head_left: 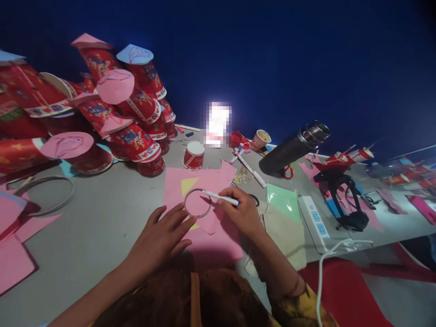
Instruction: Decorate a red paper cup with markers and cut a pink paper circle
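My right hand (241, 208) is closed around a white marker (225, 198), its tip at the upper right of a thin grey ring (185, 200). That ring lies flat on pink paper (225, 245) in front of me. With fingers spread, my left hand (168, 228) rests at the ring's lower left, its fingertips at or near the rim; whether they press on it I cannot tell. Pieces of yellow paper (188, 185) show beside the ring. Just beyond the paper stands a red paper cup (194, 157) with a white top.
Stacked red cups (139, 141) with pink and blue paper discs crowd the left. A larger grey ring (70, 193) lies nearby. To the right are a leaning black thermos (286, 152), a capped marker (252, 170), a cloth bag (284, 236), a power strip (313, 222) and a black headset (350, 204).
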Demonstrator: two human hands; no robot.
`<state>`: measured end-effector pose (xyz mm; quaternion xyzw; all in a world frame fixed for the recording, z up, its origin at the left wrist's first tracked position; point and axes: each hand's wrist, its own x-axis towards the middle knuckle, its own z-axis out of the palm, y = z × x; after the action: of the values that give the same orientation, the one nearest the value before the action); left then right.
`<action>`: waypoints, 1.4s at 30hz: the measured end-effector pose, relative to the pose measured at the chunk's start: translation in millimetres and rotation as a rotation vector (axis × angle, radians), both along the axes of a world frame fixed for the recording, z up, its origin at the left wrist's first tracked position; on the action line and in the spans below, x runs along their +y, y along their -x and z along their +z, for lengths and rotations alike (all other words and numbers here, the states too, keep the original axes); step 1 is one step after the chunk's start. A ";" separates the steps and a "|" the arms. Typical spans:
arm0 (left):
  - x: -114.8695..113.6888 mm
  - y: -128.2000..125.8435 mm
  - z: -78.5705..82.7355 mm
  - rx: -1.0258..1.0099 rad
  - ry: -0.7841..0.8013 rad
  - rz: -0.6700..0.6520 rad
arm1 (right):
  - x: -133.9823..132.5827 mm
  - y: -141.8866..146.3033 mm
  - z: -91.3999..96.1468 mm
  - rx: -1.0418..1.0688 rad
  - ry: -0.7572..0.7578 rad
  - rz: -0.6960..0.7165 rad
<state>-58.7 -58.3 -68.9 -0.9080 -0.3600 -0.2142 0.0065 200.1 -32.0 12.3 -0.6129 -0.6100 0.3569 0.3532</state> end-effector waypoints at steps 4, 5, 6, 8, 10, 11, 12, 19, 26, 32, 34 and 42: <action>-3.1 -2.6 -8.3 -0.005 0.036 0.044 | 1.2 16.1 -1.0 0.060 0.043 0.017; -3.8 -3.0 -10.3 -0.013 0.046 0.053 | 0.5 18.9 -2.7 0.062 0.036 0.017; -4.4 -3.4 -12.0 -0.021 0.056 0.060 | -0.1 21.6 -5.1 0.060 0.024 0.018; -5.2 -3.6 -14.2 -0.030 0.070 0.062 | -0.9 26.6 -10.7 0.046 -0.005 0.029; -5.4 -3.4 -15.1 -0.034 0.073 0.060 | -0.4 31.4 -16.3 0.026 -0.030 0.041; -5.4 -3.3 -15.3 -0.036 0.070 0.060 | 0.3 33.5 -18.7 0.020 -0.040 0.048; -5.3 -3.1 -15.5 -0.038 0.069 0.061 | 1.2 35.5 -20.7 0.019 -0.051 0.056; -5.2 -3.2 -14.6 -0.027 0.075 0.052 | 4.6 42.0 -28.8 0.020 -0.063 0.100; -3.9 -1.3 -11.2 -0.024 0.074 0.044 | 4.0 40.3 -22.0 0.088 0.026 0.161; -3.8 -1.8 -5.4 0.014 0.096 0.043 | 7.9 32.2 -13.0 -0.002 0.097 0.188; -5.1 -2.3 -7.3 0.005 0.115 0.060 | 11.7 28.9 -10.2 -0.067 0.103 0.212; -6.0 -0.7 -9.0 -0.017 0.153 0.054 | 33.2 21.2 4.4 -0.239 0.131 0.323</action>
<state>-58.0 -64.3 -77.9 -0.8939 -0.3998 -0.1934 -0.0602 178.8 1.2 16.7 -0.5668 -0.7133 0.3727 0.1761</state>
